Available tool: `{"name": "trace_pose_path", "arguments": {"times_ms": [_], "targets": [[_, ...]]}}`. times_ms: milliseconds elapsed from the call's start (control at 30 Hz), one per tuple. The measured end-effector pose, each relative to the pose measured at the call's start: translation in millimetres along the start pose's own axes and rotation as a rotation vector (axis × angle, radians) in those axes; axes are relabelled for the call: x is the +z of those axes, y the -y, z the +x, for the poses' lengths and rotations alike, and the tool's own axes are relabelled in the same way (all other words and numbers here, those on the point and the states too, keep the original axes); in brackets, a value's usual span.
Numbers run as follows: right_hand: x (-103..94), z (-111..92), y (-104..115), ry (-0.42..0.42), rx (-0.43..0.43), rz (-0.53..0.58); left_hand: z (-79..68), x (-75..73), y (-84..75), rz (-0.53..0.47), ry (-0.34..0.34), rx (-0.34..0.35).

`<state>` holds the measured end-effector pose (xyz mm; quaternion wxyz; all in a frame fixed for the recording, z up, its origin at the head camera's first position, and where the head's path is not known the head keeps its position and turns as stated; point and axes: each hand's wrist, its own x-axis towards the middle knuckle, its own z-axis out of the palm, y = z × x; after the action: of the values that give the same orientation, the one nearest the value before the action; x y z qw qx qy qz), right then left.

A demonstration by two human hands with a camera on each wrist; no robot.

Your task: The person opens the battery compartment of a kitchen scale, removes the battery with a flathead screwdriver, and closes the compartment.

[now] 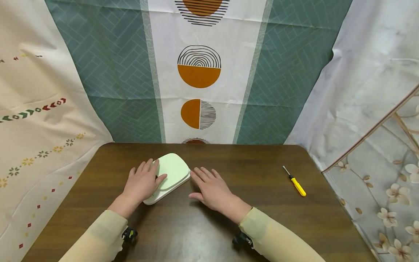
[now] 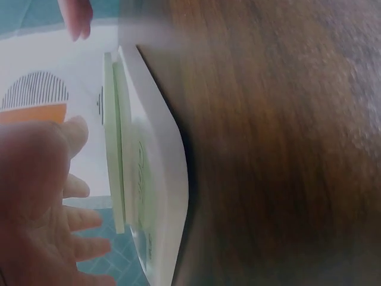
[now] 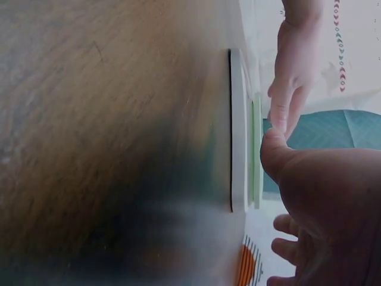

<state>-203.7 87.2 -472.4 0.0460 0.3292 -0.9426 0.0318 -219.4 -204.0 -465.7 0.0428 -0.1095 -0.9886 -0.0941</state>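
A flat kitchen scale [image 1: 173, 170] with a pale green platform on a white base lies at an angle on the brown table. My left hand [image 1: 140, 185] is over its left side, fingers spread and straight, overlapping the platform in the head view. Seen from the left wrist, those fingers stay above the scale [image 2: 169, 173] with a gap. At the scale's right edge hovers my right hand [image 1: 213, 190], palm down with fingers extended. In the right wrist view its thumb comes close to the green platform [image 3: 257, 155]. Neither hand grips anything.
A screwdriver [image 1: 298, 187] with a yellow handle lies on the right part of the table [image 1: 262, 203]. Patterned cloths [image 1: 124, 72] hang behind the table and along both sides.
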Motion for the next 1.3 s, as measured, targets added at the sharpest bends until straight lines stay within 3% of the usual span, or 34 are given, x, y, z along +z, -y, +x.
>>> {"name": "trace_pose_path", "arguments": {"times_ms": [933,1133,1300], "targets": [[28.8,3,19,0.092,-0.036,-0.022,-5.6,15.8,7.1,-0.035,0.096,-0.033],[25.7,7,16,0.075,-0.028,-0.023,1.6,15.8,8.5,-0.045,0.095,-0.033],[14.8,19,6,0.072,-0.048,-0.034,13.0,7.4,8.1,-0.071,0.086,-0.023]]}}
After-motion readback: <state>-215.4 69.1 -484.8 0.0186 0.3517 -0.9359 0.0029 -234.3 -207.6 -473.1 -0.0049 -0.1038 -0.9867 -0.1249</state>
